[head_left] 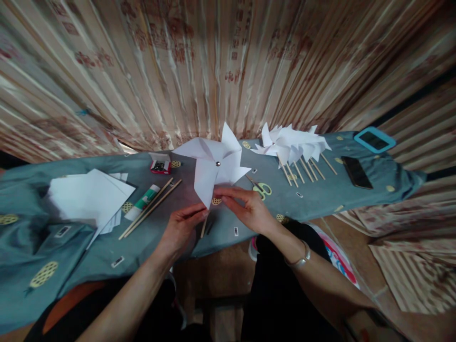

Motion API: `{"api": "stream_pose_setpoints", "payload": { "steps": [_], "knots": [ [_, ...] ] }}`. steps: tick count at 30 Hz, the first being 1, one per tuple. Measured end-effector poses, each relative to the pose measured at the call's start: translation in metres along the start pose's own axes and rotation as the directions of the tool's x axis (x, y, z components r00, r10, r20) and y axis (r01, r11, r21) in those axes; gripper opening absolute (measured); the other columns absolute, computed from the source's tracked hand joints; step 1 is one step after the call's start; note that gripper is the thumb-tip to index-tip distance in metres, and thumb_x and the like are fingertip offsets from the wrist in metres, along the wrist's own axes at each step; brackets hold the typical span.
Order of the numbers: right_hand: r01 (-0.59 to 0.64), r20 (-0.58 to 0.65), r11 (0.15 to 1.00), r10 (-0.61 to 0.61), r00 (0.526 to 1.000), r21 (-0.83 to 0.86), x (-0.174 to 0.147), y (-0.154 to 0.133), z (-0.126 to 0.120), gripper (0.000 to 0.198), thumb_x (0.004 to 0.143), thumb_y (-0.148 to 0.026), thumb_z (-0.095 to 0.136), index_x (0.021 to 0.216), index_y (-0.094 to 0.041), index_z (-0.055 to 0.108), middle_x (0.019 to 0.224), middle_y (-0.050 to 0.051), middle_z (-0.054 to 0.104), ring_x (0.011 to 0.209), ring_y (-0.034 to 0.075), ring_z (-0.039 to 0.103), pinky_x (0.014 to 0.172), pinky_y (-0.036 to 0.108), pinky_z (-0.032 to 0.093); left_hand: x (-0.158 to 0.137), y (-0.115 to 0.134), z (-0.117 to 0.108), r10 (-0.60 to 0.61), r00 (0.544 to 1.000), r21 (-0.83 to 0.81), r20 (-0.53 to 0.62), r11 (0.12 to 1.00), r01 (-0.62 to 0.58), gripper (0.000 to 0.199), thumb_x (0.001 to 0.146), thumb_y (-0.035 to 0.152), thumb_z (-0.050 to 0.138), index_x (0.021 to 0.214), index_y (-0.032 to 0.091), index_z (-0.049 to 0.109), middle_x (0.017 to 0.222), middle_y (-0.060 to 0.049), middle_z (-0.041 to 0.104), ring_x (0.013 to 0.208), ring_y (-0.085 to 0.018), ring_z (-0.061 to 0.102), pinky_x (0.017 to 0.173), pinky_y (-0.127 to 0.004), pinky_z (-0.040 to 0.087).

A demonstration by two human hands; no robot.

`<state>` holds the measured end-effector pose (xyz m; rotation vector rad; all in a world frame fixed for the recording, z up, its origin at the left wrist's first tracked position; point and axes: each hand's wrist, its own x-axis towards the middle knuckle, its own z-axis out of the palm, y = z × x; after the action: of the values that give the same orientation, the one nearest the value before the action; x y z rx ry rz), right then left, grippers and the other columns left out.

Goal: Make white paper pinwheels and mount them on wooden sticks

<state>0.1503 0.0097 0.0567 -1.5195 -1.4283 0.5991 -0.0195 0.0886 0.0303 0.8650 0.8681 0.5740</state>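
A white paper pinwheel [228, 166] with a silver pin at its centre stands upright in front of me. My left hand [183, 225] is closed around its wooden stick [204, 227], just below the lowest blade. My right hand [249, 206] is beside that blade on the right, its fingers stretched toward the paper and the thumb a little apart. Whether its fingertips touch the blade I cannot tell. Green-handled scissors [262, 190] lie just behind my right hand. A small dark pen-like thing [209, 228] is beside the stick.
Several finished pinwheels [294, 142] lie overlapped at the back right. Stacked white paper [85, 197], a glue stick [144, 199] and loose wooden sticks [153, 209] are on the left, with a red box of pins [160, 165] behind. A black phone [356, 172] and blue-framed device [375, 139] lie right.
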Motion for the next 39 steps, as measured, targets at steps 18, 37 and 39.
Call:
{"api": "stream_pose_setpoints", "payload": {
  "steps": [18, 37, 39],
  "knots": [
    [-0.283, -0.073, 0.805, 0.372, 0.925, 0.521, 0.010, 0.004, 0.038, 0.032, 0.058, -0.049, 0.082, 0.068, -0.021, 0.070, 0.067, -0.001, 0.071, 0.060, 0.013, 0.063, 0.062, 0.027, 0.052, -0.008, 0.005, 0.019, -0.036, 0.999, -0.094, -0.004, 0.995, 0.036, 0.038, 0.036, 0.030, 0.092, 0.068, 0.018, 0.076, 0.068, -0.003, 0.074, 0.068, -0.016, 0.065, 0.082, -0.031, 0.050],
    [-0.225, -0.098, 0.963, 0.212, 0.972, -0.147, 0.048, 0.006, -0.057, 0.018, 0.075, -0.034, 0.068, 0.077, -0.017, 0.072, 0.059, -0.004, 0.061, 0.054, 0.009, 0.051, 0.054, 0.022, 0.036, -0.010, 0.001, 0.006, -0.004, 1.000, 0.040, 0.024, 0.999, 0.003, 0.055, 0.045, 0.034, 0.093, 0.095, 0.019, 0.075, 0.099, -0.006, 0.075, 0.103, -0.022, 0.066, 0.103, -0.034, 0.043],
    [-0.266, -0.148, 0.926, 0.233, 0.961, -0.268, 0.053, 0.017, -0.070, 0.016, 0.075, -0.032, 0.067, 0.076, -0.017, 0.073, 0.060, -0.004, 0.063, 0.057, 0.010, 0.053, 0.055, 0.022, 0.036, -0.011, 0.001, 0.005, -0.020, 0.999, 0.051, 0.032, 0.999, 0.018, 0.056, 0.044, 0.035, 0.093, 0.095, 0.020, 0.075, 0.101, -0.006, 0.075, 0.104, -0.022, 0.065, 0.103, -0.034, 0.043]
  ]
}}
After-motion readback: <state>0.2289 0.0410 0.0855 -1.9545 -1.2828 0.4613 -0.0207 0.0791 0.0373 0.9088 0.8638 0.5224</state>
